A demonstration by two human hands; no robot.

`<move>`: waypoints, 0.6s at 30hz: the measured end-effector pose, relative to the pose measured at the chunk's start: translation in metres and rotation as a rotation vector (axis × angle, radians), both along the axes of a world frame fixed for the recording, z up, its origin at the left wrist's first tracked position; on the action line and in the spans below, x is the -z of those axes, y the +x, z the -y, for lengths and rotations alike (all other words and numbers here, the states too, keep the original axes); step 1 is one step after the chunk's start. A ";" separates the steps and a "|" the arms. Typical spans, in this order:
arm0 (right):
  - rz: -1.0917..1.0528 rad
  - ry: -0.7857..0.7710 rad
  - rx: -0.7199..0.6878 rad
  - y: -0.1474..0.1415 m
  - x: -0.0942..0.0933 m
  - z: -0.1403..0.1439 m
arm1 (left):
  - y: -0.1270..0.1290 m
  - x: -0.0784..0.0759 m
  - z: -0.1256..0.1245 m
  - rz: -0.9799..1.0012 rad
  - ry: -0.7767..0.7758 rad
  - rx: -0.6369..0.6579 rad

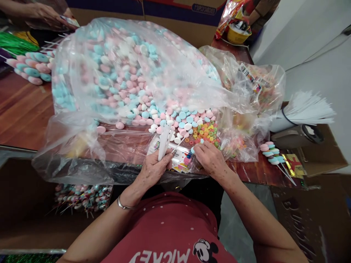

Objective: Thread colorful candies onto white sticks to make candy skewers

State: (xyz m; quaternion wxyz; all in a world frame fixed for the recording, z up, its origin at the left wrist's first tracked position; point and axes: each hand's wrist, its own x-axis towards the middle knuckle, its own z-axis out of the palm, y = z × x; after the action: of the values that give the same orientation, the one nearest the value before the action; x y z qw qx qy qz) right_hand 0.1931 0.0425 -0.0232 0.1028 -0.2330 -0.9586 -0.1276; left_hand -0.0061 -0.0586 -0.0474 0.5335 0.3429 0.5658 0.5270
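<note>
A bundle of white sticks (163, 142) stands upright in my left hand (155, 168), whose fingers are wrapped round its lower end. My right hand (211, 160) is closed at the table edge, with a light blue candy (192, 149) showing at its fingertips. Just beyond it lies a heap of small ring candies (206, 132) in yellow, orange, green and red. Pink, blue and white dome-shaped candies (178, 122) spill from a large clear plastic bag (90, 47). Between my hands is a printed clear wrapper (182, 159), partly covered by my fingers.
At right stand a container of white sticks (307, 109), a dark lidded cup (293, 138) and finished candy sticks (271, 153). More candy skewers (33, 67) lie at left. Below is a cardboard box (24, 219) holding candy sticks. Another person's hands (46, 14) show at top left.
</note>
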 end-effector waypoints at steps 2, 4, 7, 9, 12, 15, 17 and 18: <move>-0.096 -0.037 0.083 0.000 0.005 -0.001 | 0.000 0.002 0.000 -0.037 0.013 0.012; -0.280 -0.170 0.206 -0.001 0.007 -0.003 | 0.000 0.002 0.000 -0.070 0.024 0.026; -0.746 -0.617 0.379 -0.003 0.005 -0.009 | 0.000 0.001 0.000 -0.130 0.041 0.076; -1.091 -0.975 0.438 -0.005 -0.001 -0.013 | 0.000 0.001 0.000 -0.177 0.061 0.107; -1.397 -1.341 0.441 -0.012 -0.012 -0.018 | -0.001 0.002 -0.001 -0.231 0.082 0.135; -1.475 -1.469 0.443 -0.018 -0.019 -0.019 | -0.002 0.003 -0.002 -0.259 0.085 0.156; -1.493 -1.483 0.438 -0.021 -0.021 -0.019 | -0.001 0.002 -0.002 -0.267 0.077 0.162; -1.496 -1.478 0.429 -0.022 -0.021 -0.019 | -0.001 0.001 -0.003 -0.269 0.070 0.161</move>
State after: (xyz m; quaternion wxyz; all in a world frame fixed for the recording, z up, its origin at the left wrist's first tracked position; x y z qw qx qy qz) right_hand 0.1710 0.0616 -0.0017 0.4728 -0.4199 -0.4310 0.6438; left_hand -0.0073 -0.0560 -0.0486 0.4810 0.4730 0.5841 0.4514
